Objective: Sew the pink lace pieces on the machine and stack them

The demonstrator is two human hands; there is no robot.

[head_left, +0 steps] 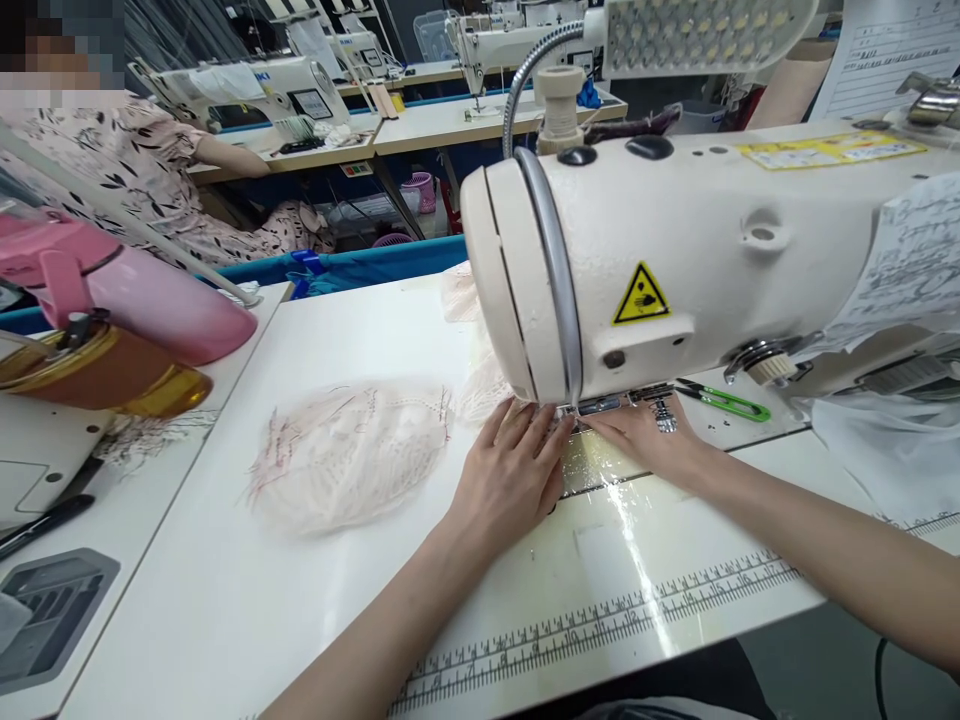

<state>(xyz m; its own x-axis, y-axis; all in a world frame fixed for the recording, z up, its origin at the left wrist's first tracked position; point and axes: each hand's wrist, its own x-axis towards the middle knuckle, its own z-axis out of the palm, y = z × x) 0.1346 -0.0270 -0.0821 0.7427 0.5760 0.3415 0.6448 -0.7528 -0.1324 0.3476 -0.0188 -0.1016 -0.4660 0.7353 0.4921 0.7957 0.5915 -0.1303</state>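
Pressing lace [487, 385] (flat fingers [525, 425])

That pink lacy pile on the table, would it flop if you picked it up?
Probably yes. The lace pile lies in soft rumpled folds, so it likely droops and is light. It looks thin and see-through, so it may snag. On the smooth table a push would probably bunch it up.

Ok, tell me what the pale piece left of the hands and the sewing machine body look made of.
Pale piece: seemingly sheer lace or mesh fabric, cream-pink, with a see-through, patterned weave and loose red threads. Sewing machine body: probably painted metal, smooth cream gloss with soft highlights; it could be plastic.
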